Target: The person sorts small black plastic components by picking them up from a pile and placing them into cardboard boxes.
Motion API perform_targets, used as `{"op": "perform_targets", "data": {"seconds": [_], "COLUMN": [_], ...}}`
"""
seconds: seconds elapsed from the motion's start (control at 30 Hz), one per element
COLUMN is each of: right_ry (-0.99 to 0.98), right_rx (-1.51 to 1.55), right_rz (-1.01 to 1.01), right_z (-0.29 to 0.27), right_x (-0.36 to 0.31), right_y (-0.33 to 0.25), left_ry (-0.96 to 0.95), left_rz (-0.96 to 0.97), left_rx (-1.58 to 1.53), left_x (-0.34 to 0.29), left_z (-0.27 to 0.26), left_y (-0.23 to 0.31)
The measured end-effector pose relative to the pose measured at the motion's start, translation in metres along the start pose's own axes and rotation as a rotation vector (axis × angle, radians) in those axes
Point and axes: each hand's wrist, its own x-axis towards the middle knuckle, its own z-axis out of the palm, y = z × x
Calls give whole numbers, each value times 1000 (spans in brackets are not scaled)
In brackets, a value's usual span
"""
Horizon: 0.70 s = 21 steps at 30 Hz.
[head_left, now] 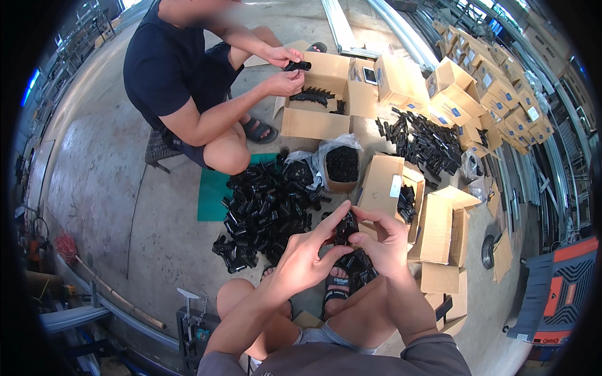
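Left forearm [244,313] slants toward one o'clock; right forearm [412,307] toward eleven; left hand [306,258] sits at nine o'clock from right hand [387,241]; both pinch, thumbs [340,251] turned inward, index fingertips [345,207] close together at twelve.

Your dark sandal [337,283]: pale lettering across strap. Stacked cartons [496,80] ahead, to your right: blue printed marks, white labels, too small to read. Nearer you, open carton [378,188]: pale label on flap, illegible.
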Motion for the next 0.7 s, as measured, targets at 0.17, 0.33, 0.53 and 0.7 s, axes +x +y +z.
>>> {"op": "perform_targets", "data": {"seconds": [0.17,0.33,0.53,0.7], "right_ry": [-20,-14,-27,3], "right_rx": [13,0,86,73], "right_rz": [-4,-9,-15,-41], "right_z": [-1,-1,1,5], "right_x": [-1,-2,0,-1], "right_y": [-2,-2,-2,-4], "left_ry": [-34,-96,-60,76], "left_rz": [-7,-91,-9,86], "left_rx": [-38,-36,-148,-135], "left_x": [-1,-2,-1,-2], "left_z": [-3,-7,-5,6], "left_y": [2,3,1,-3]}}
